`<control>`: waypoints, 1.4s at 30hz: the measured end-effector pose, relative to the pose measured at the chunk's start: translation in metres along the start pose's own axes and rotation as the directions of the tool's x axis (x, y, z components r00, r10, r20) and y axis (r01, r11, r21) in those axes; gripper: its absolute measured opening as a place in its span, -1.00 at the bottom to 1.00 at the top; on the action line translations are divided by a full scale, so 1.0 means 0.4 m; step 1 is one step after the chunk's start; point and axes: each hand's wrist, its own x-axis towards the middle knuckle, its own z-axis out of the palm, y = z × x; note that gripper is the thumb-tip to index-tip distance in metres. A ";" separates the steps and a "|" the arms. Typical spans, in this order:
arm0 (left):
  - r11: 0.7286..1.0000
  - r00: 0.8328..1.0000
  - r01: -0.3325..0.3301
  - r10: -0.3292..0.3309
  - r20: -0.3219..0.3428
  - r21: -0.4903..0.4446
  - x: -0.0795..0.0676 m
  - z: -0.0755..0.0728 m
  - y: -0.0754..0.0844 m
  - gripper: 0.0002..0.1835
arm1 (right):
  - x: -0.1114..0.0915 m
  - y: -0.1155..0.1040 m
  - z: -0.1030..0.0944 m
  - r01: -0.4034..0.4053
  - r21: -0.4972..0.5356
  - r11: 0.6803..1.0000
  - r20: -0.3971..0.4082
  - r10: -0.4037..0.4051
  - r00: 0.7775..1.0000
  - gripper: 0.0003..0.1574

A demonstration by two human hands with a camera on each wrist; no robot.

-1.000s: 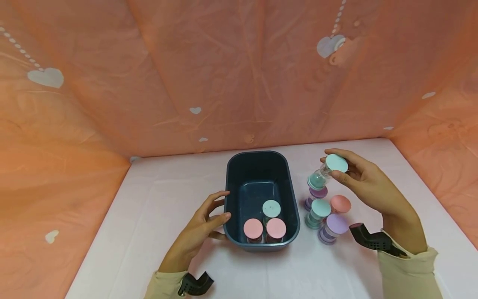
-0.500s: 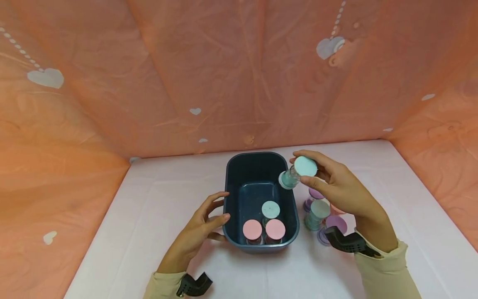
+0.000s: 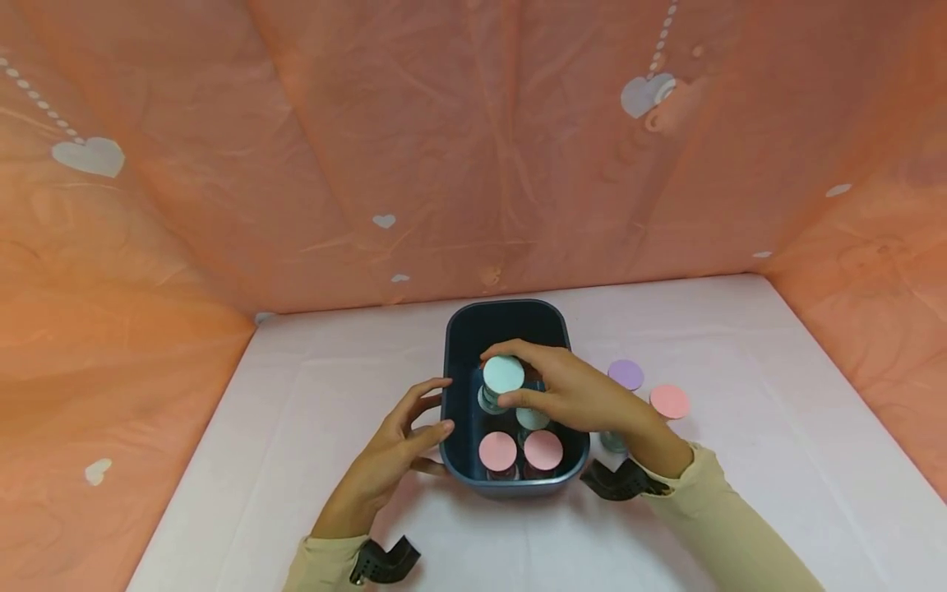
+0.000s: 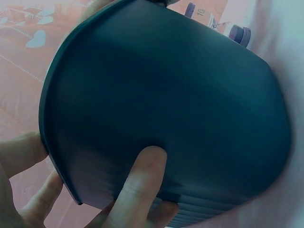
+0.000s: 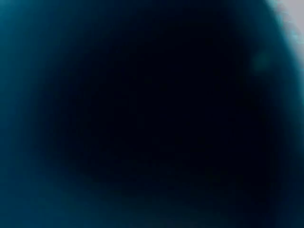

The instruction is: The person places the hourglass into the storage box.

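A dark blue bin (image 3: 514,491) stands on the white cloth. My right hand (image 3: 573,385) reaches into it and grips a sand timer with a mint cap (image 3: 503,374) between thumb and fingers, nearly upright. Beside that thumb, partly covered, is another mint-capped sand timer (image 3: 532,419). Two with pink caps, one on the left (image 3: 497,451) and one on the right (image 3: 543,450), stand at the bin's near end. My left hand (image 3: 395,444) rests its spread fingertips against the bin's left side. In the left wrist view, its thumb (image 4: 142,178) presses the outer wall.
Right of the bin are more sand timers, including a purple-capped one (image 3: 625,375) and a pink-capped one (image 3: 669,401). The right forearm hides others there. An orange curtain (image 3: 414,148) rises behind the table. The right wrist view is dark and blurred.
My right hand has carried the mint-capped sand timer leftward from the group at the right, over the bin's rim and into the bin. The left hand stays at the bin's side.
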 end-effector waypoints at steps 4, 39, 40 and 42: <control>1.000 1.000 -0.007 0.007 0.011 0.001 0.000 -0.005 0.002 -0.38 | 0.020 0.017 0.023 0.018 -0.082 0.996 0.060 -0.013 0.998 -0.39; 1.000 1.000 0.001 -0.001 -0.007 0.002 -0.015 -0.008 0.005 -0.38 | 0.006 0.017 0.054 0.046 -0.169 0.985 0.021 -0.044 0.999 -0.59; 1.000 1.000 0.002 -0.002 -0.006 0.001 -0.015 -0.007 0.006 -0.38 | -0.004 0.022 0.049 0.067 -0.126 0.990 -0.042 -0.072 0.997 -0.61; 1.000 1.000 0.003 -0.003 -0.009 0.002 -0.015 -0.005 0.007 -0.38 | -0.027 0.029 0.034 0.099 -0.063 0.993 -0.149 -0.108 0.983 -0.64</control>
